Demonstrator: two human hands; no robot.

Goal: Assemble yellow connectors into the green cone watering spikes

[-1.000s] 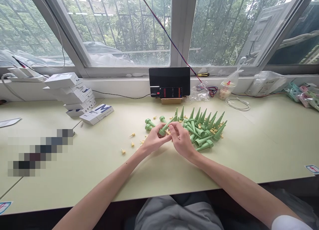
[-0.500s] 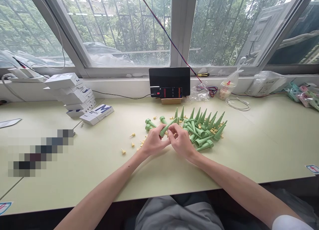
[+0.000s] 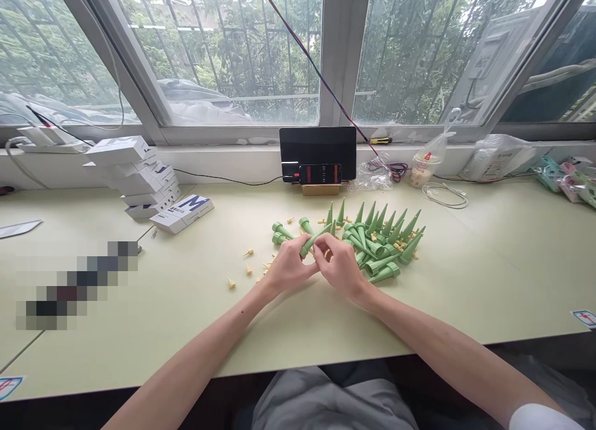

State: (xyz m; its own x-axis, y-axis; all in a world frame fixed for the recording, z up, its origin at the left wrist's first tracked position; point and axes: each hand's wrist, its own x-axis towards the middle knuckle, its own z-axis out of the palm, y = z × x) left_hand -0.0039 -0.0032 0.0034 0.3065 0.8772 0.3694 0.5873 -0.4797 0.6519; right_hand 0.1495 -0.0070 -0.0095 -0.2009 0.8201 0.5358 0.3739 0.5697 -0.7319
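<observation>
My left hand (image 3: 291,262) is closed round a green plastic cone-shaped spike (image 3: 315,239), which tilts up to the right with its wide end toward me. Close against it, my right hand (image 3: 336,261) has thumb and fingers pinched at the spike's wide end; whatever they pinch is hidden. Just beyond and to the right lies a pile of green spikes (image 3: 388,270), some standing point up, others on their sides. Small yellow pieces with thin stems (image 3: 249,270) are scattered left of my left hand, and more show among the spikes.
A phone (image 3: 320,174) leans on a small stand before a black panel (image 3: 317,146) at the window. White boxes (image 3: 139,179) are stacked at the left, one box (image 3: 182,214) lying in front. A bagged cup (image 3: 423,167) and a coiled white cable (image 3: 444,196) sit at the back right.
The spike in my left hand has tipped slightly lower. Both hands stay together in nearly the same place; the rest of the view has only shifted very slightly.
</observation>
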